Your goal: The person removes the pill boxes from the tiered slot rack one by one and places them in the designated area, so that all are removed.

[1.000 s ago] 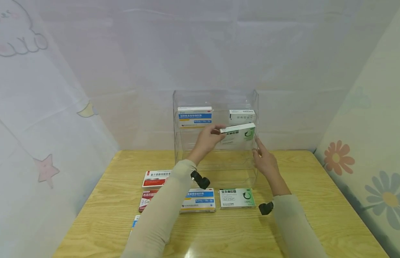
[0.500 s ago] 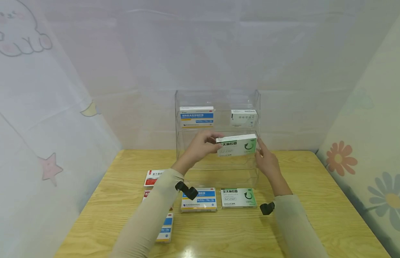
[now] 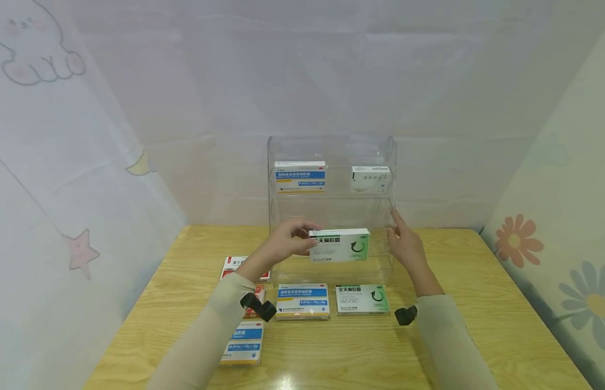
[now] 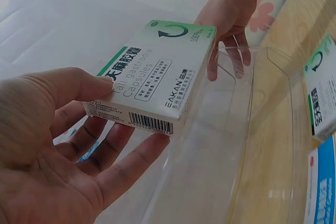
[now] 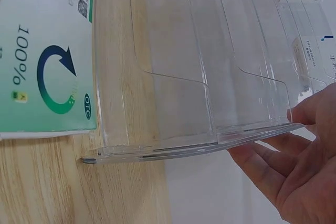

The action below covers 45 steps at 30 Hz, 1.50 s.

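Where the wood-grain table forms the base, the clear plastic tiered rack stands upright toward its far edge. The right hand grips the rack's right side panel between thumb and fingers. The left hand pinches one end of the green-and-white gastrodia capsule box, thumb on the printed face; the box is in front of the rack's lower tiers. A blue-and-white capsule box and a smaller white tablet carton occupy the top tier.
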Available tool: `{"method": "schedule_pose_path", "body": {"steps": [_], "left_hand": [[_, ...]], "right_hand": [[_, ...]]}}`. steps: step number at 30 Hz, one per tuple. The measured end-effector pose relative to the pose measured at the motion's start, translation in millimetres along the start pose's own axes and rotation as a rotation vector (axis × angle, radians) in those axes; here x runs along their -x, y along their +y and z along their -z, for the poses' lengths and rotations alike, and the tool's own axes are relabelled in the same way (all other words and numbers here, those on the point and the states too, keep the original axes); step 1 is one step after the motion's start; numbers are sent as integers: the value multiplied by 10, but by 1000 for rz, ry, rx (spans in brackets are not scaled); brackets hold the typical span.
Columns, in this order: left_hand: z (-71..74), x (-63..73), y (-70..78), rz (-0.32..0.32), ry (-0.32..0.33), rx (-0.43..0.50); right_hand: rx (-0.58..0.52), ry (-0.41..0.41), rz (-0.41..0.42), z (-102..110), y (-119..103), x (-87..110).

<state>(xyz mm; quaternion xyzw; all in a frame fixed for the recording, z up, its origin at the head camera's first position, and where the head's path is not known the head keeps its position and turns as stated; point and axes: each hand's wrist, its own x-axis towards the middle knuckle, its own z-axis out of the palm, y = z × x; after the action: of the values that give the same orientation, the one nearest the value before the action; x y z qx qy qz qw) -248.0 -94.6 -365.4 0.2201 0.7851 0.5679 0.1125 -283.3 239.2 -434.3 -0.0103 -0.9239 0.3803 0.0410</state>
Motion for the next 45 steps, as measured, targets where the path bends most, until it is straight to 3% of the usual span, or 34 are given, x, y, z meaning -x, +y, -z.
{"method": "schedule_pose_path", "body": {"steps": [16, 26, 45], "left_hand": [[175, 364, -366, 104, -53, -17], [198, 599, -589, 146, -130, -17], [136, 904, -935, 232, -161, 91]], "right_hand": [[-7, -18, -10, 0, 12, -7], [-5, -22, -15, 2, 10, -2], [17, -10, 0, -12, 32, -15]]}}
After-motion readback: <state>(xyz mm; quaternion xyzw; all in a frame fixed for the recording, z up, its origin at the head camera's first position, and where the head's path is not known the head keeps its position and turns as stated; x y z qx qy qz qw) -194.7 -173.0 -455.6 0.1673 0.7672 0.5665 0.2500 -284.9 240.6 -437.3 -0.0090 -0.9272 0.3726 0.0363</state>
